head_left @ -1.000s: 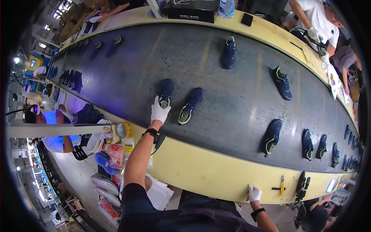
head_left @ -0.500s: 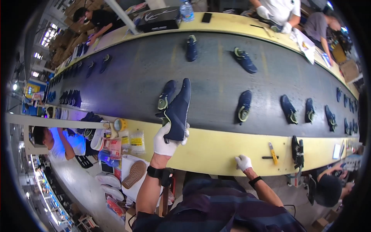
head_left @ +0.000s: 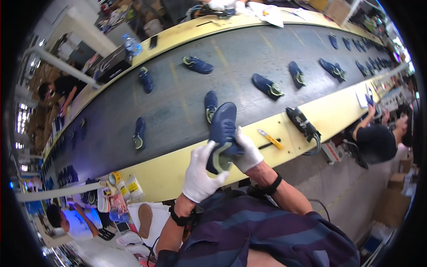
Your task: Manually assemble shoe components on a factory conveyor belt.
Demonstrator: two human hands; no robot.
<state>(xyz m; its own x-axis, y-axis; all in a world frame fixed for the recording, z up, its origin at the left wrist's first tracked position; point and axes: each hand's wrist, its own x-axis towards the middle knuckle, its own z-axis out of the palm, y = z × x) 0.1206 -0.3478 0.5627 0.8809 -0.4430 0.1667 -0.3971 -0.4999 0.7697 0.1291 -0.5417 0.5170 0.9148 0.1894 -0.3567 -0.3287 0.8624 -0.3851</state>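
Observation:
A navy sneaker (head_left: pixel 222 129) with a pale green lining is held up between my two white-gloved hands, toe pointing away and laces up. My left hand (head_left: pixel 201 171) grips its heel and left side, thumb and fingers spread around the collar. On the other side, my right hand (head_left: pixel 248 151) clasps the shoe near the collar; some of its fingers are hidden behind it. Just beyond, a second navy sneaker (head_left: pixel 211 105) rests on the dark conveyor belt (head_left: pixel 173 120), partly covered by the held one.
More navy sneakers (head_left: pixel 267 86) lie along the belt. On the yellow near ledge (head_left: pixel 173 175) are a yellow utility knife (head_left: pixel 269 138) and a black tool (head_left: pixel 303 124). Bagged items, tape and a brown sole (head_left: pixel 145 220) sit at left. Co-workers (head_left: pixel 378 142) are on both sides.
My right hand has come up from the ledge onto the sneaker. The shoe has turned from side-on to laces up. The view has swung to the right.

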